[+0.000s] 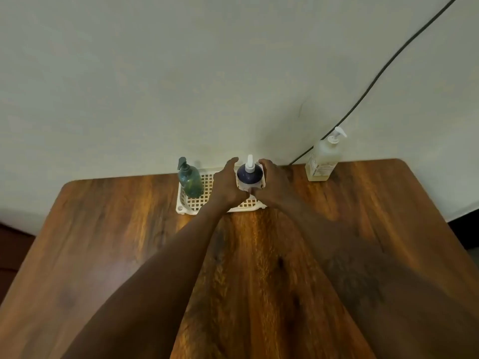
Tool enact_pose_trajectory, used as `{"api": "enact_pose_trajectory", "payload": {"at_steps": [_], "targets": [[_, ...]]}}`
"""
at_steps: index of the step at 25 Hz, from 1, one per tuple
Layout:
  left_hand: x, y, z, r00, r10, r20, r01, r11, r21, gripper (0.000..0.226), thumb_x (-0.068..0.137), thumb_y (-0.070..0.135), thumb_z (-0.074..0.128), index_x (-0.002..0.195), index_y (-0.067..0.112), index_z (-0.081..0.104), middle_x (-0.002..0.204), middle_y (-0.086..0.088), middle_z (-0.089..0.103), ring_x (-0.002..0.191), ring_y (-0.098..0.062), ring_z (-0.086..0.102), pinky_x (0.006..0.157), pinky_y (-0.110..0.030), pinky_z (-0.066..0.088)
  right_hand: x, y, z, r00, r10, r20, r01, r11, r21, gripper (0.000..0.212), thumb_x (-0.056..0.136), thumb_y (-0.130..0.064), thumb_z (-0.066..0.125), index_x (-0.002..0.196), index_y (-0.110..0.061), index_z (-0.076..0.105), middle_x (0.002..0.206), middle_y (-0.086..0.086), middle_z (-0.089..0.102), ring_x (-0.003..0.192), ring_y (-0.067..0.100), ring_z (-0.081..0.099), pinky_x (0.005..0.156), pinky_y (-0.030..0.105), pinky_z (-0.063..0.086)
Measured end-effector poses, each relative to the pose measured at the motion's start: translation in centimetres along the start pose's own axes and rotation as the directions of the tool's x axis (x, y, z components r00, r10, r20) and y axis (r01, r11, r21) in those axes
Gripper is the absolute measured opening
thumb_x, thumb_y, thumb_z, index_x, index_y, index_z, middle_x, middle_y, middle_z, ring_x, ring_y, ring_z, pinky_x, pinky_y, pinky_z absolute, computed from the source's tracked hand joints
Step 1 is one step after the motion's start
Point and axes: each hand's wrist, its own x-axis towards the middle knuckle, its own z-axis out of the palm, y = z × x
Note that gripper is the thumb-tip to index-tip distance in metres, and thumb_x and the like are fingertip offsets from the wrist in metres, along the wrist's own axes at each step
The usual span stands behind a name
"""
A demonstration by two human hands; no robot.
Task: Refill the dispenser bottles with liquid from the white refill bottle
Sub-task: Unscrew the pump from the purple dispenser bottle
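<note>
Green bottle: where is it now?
Head view: the green bottle stands at the basket's left end, left of the left hand, which grips the dark bottle.

The table (pixel 103 229) is smooth, strongly grained wood with a soft sheen. The basket (pixel 204 200) is cream plastic lattice. The green bottle (pixel 190 181) is glossy clear plastic, the dark blue bottle (pixel 250 176) smooth, and the pale bottle (pixel 322 159) cloudy plastic. The wall (pixel 181 73) is matt.

A plain indoor room, home or office, hard to tell which: a wooden table (pixel 103 255) against a bare pale wall (pixel 181 73), a black cable (pixel 383 68) trailing down it, and 3 pump dispensers at the back edge, a green bottle (pixel 191 182), a dark bottle (pixel 249 176), a pale bottle (pixel 322 160).
</note>
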Motion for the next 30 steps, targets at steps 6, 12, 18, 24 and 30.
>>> {"api": "enact_pose_trajectory", "payload": {"at_steps": [6, 12, 18, 24, 30], "targets": [[2.3, -2.5, 2.7, 0.998, 0.046, -0.034, -0.048, 0.995, -0.082, 0.112, 0.055, 0.028, 0.096, 0.151, 0.013, 0.041, 0.138, -0.009, 0.063, 0.124, -0.030, 0.061, 0.106, -0.042, 0.049, 1.8, 1.5, 1.8, 0.996, -0.081, 0.026, 0.075, 0.982, 0.172, 0.091, 0.072, -0.023, 0.081, 0.151, -0.023, 0.034, 0.149, 0.005, 0.050, 0.132, 0.026, 0.051, 0.109, 0.039, 0.048], [2.8, -3.9, 3.7, 0.997, 0.030, -0.073, -0.040, 0.989, -0.140, 0.092, 0.060, 0.019, 0.098, 0.140, 0.015, 0.053, 0.129, -0.003, 0.066, 0.110, -0.015, 0.061, 0.086, -0.008, 0.042, 2.7, 2.3, 3.2, 0.993, -0.118, -0.030, 0.121, 0.973, 0.198, 0.086, 0.075, -0.020, 0.089, 0.147, -0.016, 0.042, 0.145, 0.006, 0.053, 0.123, 0.011, 0.048, 0.089, -0.003, 0.035], [1.5, -3.8, 3.8, 0.986, 0.050, -0.160, -0.075, 0.985, -0.156, 0.083, 0.061, 0.015, 0.096, 0.136, 0.013, 0.060, 0.125, -0.004, 0.070, 0.107, -0.014, 0.062, 0.092, -0.022, 0.050, 1.5, 1.9, 2.9, 0.978, -0.175, -0.117, 0.198, 0.953, 0.230, 0.085, 0.072, -0.020, 0.092, 0.144, -0.016, 0.046, 0.142, 0.006, 0.057, 0.121, 0.013, 0.052, 0.094, 0.008, 0.044], [-2.4, -1.1, 1.1, 0.963, 0.134, -0.235, -0.176, 0.969, -0.170, 0.079, 0.067, 0.021, 0.094, 0.138, 0.015, 0.059, 0.122, 0.005, 0.068, 0.100, -0.001, 0.060, 0.084, 0.002, 0.042, -2.2, -1.0, 0.0, 0.948, -0.245, -0.205, 0.297, 0.912, 0.283, 0.087, 0.070, -0.028, 0.093, 0.144, -0.020, 0.048, 0.141, 0.001, 0.059, 0.122, 0.015, 0.057, 0.100, 0.029, 0.055], [-10.7, 1.3, -1.5, 0.925, 0.229, -0.304, -0.303, 0.926, -0.226, 0.079, 0.069, 0.028, 0.090, 0.140, 0.015, 0.058, 0.125, 0.004, 0.069, 0.110, -0.008, 0.066, 0.091, -0.021, 0.056, -9.2, -3.6, -2.7, 0.901, -0.358, -0.245, 0.419, 0.866, 0.273, 0.086, 0.068, -0.037, 0.093, 0.141, -0.020, 0.051, 0.136, -0.002, 0.062, 0.117, 0.014, 0.061, 0.092, 0.025, 0.058]]}}
